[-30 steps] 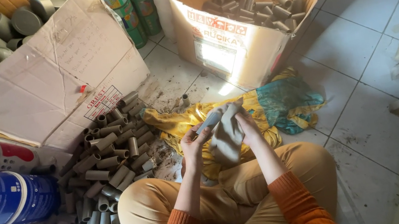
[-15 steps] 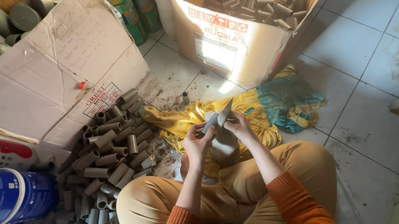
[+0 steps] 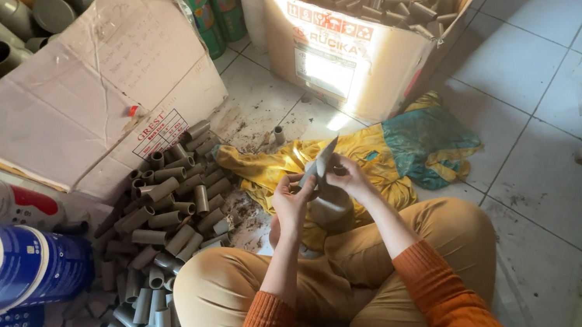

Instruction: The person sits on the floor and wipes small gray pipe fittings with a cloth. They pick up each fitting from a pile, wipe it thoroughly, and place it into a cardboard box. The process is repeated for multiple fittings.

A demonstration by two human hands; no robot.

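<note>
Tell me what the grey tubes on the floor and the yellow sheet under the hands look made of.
Grey tubes: probably matte rigid plastic pipe offcuts, judging by uniform grey, hollow round ends and straight cuts. Yellow sheet: soft cloth, crumpled in folds and stained. The piece in both hands looks thin, grey and pointed; material unclear.

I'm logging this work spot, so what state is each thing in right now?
Left hand: gripping the grey sheet.
Right hand: gripping the grey sheet.
Grey sheet: held up, bent.
Grey pipe: upright below the hands.
Cardboard box: open, holding pipe pieces.
Pipe pieces: heaped on the floor.
Yellow cloth: crumpled.
</note>
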